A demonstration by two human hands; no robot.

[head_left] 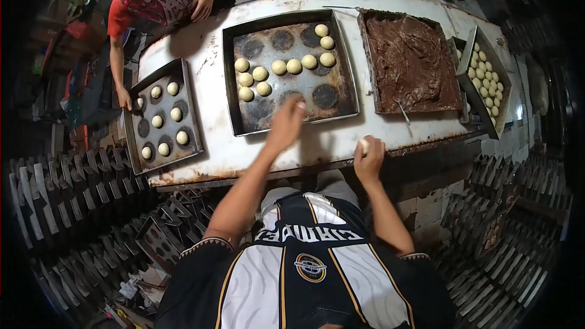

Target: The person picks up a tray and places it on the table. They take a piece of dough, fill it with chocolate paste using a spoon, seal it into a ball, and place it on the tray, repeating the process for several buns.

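Observation:
My left hand (289,120) reaches over the front wall of a large square metal tray (332,117); its fingers are smeared, so I cannot see whether they hold anything. Several pale dough balls (294,66) sit in that tray, most in a line across the middle, with dark round marks on the bottom. Low at the table's front edge, my right hand (370,159) is closed around a pale dough ball (364,145), mostly covered by the fingers.
A brown, chocolate-like paste (411,61) fills a tray to the right, a metal utensil (403,111) standing in it. Beyond leans a tray of dough balls (485,79). At left, a co-worker's hand (125,99) touches a smaller tray (167,164). Stacked trays (79,207) stand below.

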